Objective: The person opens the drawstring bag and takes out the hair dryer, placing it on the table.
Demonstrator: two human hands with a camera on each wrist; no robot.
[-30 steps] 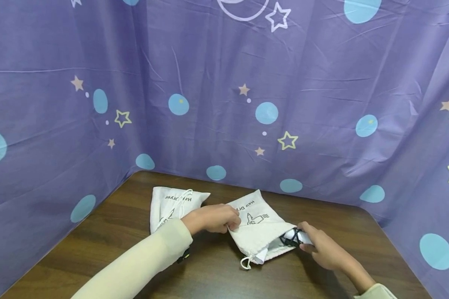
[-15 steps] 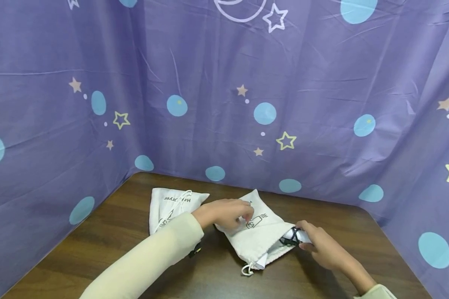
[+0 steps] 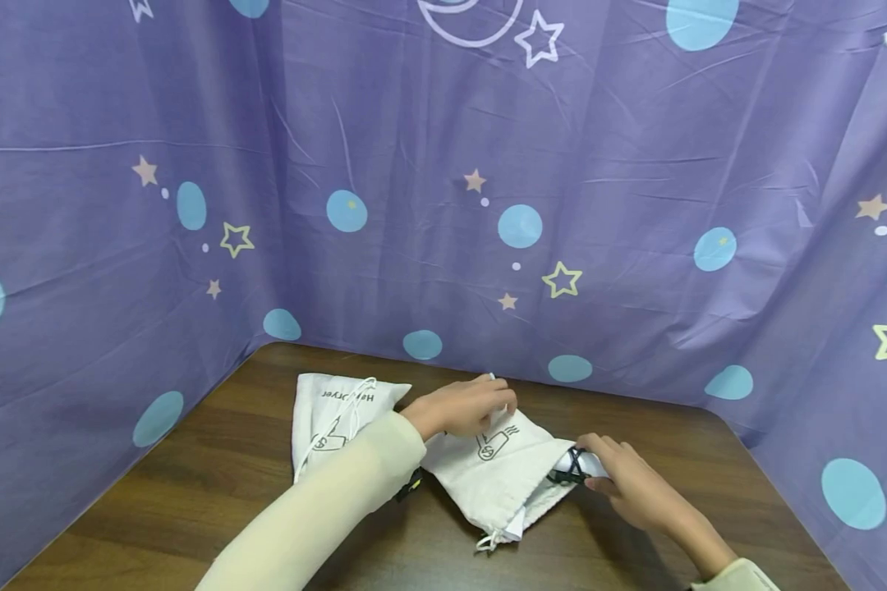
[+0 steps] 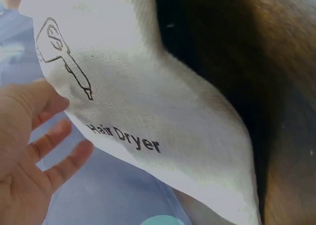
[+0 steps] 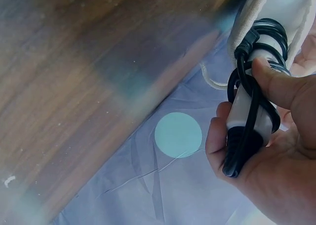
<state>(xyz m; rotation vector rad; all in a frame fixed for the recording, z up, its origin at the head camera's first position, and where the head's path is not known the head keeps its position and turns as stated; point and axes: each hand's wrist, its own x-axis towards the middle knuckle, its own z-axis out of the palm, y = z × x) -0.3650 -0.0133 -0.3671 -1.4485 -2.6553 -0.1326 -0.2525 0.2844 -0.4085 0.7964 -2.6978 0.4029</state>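
Note:
A white drawstring bag [image 3: 495,484] printed with a hair dryer lies at the middle of the table, its mouth towards the near right. From that mouth sticks the white handle of a hair dryer [image 5: 242,109], a black cord [image 5: 253,89] wound round it; the rest is inside the bag. My right hand [image 3: 631,484] grips the handle, thumb on the cord. Over the bag's far part is my left hand [image 3: 466,408]. In the left wrist view its loosely bent fingers [image 4: 66,165] are at the bag's edge, beside the "Hair Dryer" print.
Another white Hair Dryer bag [image 3: 325,410] with a white drawstring lies to the left, partly behind my left sleeve [image 3: 340,501]. The brown wooden table [image 3: 192,492] has a purple patterned curtain [image 3: 414,164] around its back and sides.
My left hand has let go of the bag's left edge and moved right and away, over its far part. The right hand keeps its grip on the hair dryer handle.

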